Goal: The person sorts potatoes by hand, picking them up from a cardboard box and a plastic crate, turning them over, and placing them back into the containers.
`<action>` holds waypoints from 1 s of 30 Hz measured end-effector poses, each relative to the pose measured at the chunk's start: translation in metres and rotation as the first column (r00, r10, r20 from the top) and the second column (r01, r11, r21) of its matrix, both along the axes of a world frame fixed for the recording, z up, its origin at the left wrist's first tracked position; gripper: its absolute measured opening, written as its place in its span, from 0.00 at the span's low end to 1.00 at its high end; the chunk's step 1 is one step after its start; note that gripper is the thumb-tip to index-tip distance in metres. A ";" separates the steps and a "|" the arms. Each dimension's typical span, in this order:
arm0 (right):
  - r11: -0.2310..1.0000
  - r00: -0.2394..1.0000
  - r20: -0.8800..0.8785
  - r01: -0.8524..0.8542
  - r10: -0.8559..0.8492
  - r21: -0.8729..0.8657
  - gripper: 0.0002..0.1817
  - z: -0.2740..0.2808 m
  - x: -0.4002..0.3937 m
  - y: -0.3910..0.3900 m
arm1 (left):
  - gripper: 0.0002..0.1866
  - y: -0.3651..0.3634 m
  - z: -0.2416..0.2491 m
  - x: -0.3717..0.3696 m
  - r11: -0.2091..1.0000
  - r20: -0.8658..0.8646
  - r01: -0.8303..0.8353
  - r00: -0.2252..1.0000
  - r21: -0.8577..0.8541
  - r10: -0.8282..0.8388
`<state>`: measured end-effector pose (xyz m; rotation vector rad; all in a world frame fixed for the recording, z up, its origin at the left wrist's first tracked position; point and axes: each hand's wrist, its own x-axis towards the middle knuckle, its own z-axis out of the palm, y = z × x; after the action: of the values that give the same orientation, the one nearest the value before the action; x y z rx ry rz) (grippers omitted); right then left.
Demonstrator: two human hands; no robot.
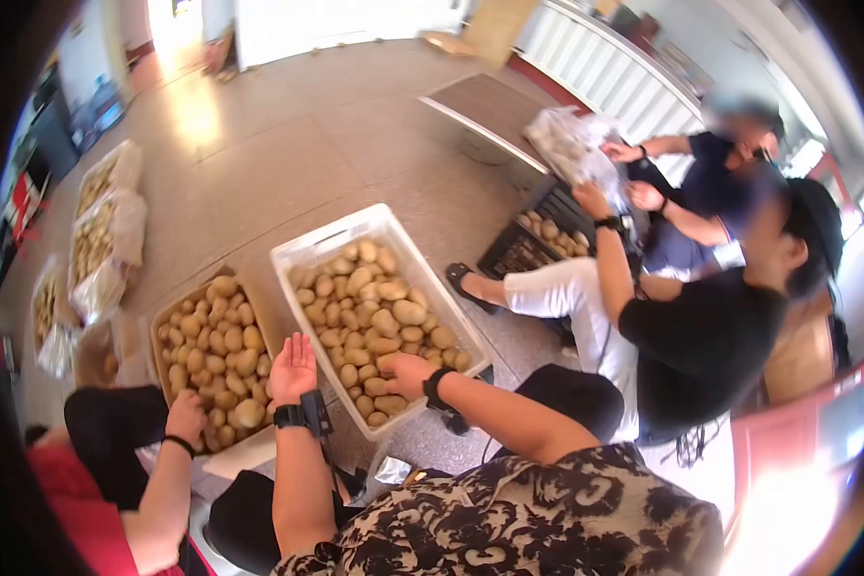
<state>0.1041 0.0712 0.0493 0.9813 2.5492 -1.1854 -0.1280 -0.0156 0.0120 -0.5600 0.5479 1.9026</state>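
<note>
My left hand is held palm up with its fingers stretched out, beside the near left edge of a white plastic crate. Nothing lies in that palm. Inside the crate is a deep layer of yellowish-brown potatoes. My right hand reaches over them near the crate's close end, its fingers curled round a potato. Parts of these fingers are hidden. Each of my wrists wears a black band, the left one with a boxy device.
Left of the crate stands a cardboard box of potatoes, with a co-worker's hand in it. Filled plastic bags stand farther left. Two people at the right handle a clear bag above a black crate.
</note>
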 end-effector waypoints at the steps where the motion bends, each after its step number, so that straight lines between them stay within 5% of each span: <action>1: 0.999 1.000 -0.019 0.009 -0.009 0.034 0.18 -0.009 0.001 0.001 | 0.14 0.001 0.001 0.011 0.997 0.023 0.080 0.997 0.001 -0.080; 8: 0.980 0.998 -0.022 0.066 -0.063 0.186 0.22 -0.026 -0.002 0.010 | 0.18 0.005 -0.023 0.040 0.876 0.096 0.479 0.876 -0.060 -0.472; 13: 0.987 0.977 0.207 0.013 -0.047 0.160 0.26 -0.019 -0.003 0.018 | 0.20 0.006 -0.017 0.045 0.887 0.063 0.453 0.891 -0.091 -0.449; 17: 0.996 0.976 0.199 0.073 -0.083 0.058 0.27 -0.033 -0.009 0.013 | 0.18 0.004 -0.014 0.044 0.884 0.060 0.459 0.889 -0.092 -0.455; 21: 0.968 0.946 0.311 -0.161 0.095 0.193 0.27 -0.062 -0.019 0.020 | 0.19 0.002 -0.024 0.041 0.881 0.099 0.464 0.884 -0.090 -0.456; 22: 0.991 0.973 0.220 0.043 -0.071 0.130 0.23 -0.063 -0.016 0.018 | 0.19 0.003 -0.022 0.042 0.884 0.091 0.464 0.884 -0.055 -0.458; 30: 0.990 0.969 0.245 -0.007 -0.028 0.140 0.19 -0.056 -0.014 0.019 | 0.19 0.006 -0.018 0.049 0.901 0.051 0.425 0.905 -0.085 -0.422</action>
<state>0.0901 0.0901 -0.0065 1.0974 2.4561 -0.8354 -0.0794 -0.0092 -0.0060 -0.4837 0.6817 1.4575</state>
